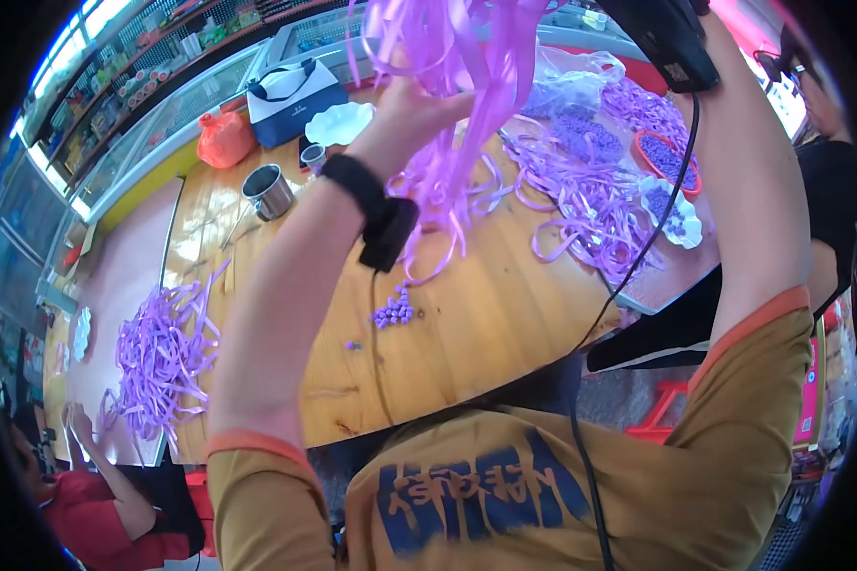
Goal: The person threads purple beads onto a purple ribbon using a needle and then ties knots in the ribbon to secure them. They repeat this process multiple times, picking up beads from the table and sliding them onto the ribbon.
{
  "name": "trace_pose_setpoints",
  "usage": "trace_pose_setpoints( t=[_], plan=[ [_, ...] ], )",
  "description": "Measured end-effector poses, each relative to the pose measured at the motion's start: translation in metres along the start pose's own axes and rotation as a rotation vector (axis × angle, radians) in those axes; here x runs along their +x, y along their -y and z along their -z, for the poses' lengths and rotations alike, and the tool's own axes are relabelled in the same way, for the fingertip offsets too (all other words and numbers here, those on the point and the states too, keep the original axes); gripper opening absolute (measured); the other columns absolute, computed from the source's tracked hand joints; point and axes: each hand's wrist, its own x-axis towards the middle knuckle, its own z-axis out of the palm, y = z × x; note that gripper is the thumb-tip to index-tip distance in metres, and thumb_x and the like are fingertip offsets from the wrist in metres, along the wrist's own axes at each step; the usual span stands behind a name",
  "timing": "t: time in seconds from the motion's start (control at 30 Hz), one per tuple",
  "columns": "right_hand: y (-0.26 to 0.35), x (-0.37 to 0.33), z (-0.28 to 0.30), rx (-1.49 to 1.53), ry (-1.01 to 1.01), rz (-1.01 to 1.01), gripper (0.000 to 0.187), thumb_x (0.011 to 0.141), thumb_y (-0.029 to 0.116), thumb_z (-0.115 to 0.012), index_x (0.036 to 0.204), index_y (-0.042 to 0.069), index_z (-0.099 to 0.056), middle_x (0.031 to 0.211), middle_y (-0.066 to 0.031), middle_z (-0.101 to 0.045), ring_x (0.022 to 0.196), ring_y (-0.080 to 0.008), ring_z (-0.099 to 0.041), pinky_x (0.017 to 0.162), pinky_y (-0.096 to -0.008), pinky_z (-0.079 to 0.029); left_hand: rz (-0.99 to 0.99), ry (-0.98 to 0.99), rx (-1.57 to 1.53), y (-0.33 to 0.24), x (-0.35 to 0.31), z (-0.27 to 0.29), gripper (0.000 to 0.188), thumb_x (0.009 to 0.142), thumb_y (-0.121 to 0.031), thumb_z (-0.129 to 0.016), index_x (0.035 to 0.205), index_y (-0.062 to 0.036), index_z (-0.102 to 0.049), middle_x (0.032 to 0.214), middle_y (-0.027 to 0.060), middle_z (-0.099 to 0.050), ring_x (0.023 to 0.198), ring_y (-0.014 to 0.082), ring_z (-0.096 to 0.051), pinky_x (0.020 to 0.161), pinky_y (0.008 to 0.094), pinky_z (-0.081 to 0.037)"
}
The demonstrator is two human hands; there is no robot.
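My left hand (415,122) is raised at the top middle, closed round a bundle of shiny purple ribbons (486,57). Its thumb lies across the strands, and the other fingers are partly hidden by them. Loose ends hang below the hand toward the wooden table (467,314). A black band with a small device (388,233) sits on my left wrist. My right forearm reaches up past the top edge, with a black device (666,43) and cable on it; the right hand itself is out of the picture. Small purple beads (393,310) lie on the table below the ribbons.
Another ribbon pile (162,357) lies at left, and more ribbons (590,200) at right beside a red basket of purple beads (666,162) and a white dish (671,211). A metal mug (268,192), orange bag (226,139) and cooler bag (295,103) stand behind. People sit at both sides.
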Motion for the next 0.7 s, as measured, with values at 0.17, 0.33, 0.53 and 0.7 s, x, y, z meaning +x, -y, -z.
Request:
trace_pose_setpoints(
  t=[0.17, 0.33, 0.53, 0.7],
  plan=[
    [-0.002, 0.016, 0.039, -0.011, 0.015, -0.018, 0.017, 0.091, 0.012, -0.041, 0.089, 0.005, -0.057, 0.080, -0.0030, -0.059, 0.074, -0.0111, -0.058, 0.064, -0.0233, -0.047, 0.065, 0.100, -0.119, 0.015, 0.022, -0.030, 0.035, 0.077, -0.022, -0.065, 0.100, 0.0030, -0.057, 0.075, 0.0023, -0.055, 0.063, 0.0112, -0.050, 0.055, 0.0289, -0.041],
    [-0.025, 0.052, 0.098, 0.014, 0.045, -0.060, 0.017, 0.091, 0.012, -0.041, 0.089, 0.005, -0.057, 0.080, -0.0029, -0.059, 0.074, -0.0111, -0.058, 0.064, -0.0233, -0.047, 0.197, 0.173, 0.044, 0.023, 0.040, 0.010, 0.022, 0.079, -0.024, -0.061, 0.091, -0.0060, -0.065, 0.072, -0.0009, -0.058, 0.063, 0.0091, -0.050, 0.049, 0.0277, -0.037],
    [-0.042, 0.001, 0.003, 0.080, 0.113, -0.128, 0.017, 0.091, 0.012, -0.042, 0.089, 0.006, -0.058, 0.079, -0.0029, -0.059, 0.074, -0.0111, -0.058, 0.063, -0.0233, -0.047, 0.170, -0.157, 0.404, -0.075, 0.040, 0.096, 0.023, 0.085, -0.029, -0.054, 0.093, -0.0084, -0.061, 0.067, -0.0062, -0.045, 0.054, 0.0024, -0.035, 0.045, 0.0201, -0.025],
    [-0.022, 0.044, 0.107, 0.024, 0.067, -0.101, 0.018, 0.091, 0.012, -0.042, 0.089, 0.006, -0.058, 0.079, -0.0028, -0.059, 0.073, -0.0111, -0.058, 0.063, -0.0233, -0.047, -0.133, -0.174, 0.039, -0.188, 0.082, 0.075, 0.016, 0.087, -0.022, -0.050, 0.079, -0.0111, -0.058, 0.062, -0.0026, -0.049, 0.048, 0.0071, -0.039, 0.039, 0.0252, -0.028]
  ],
)
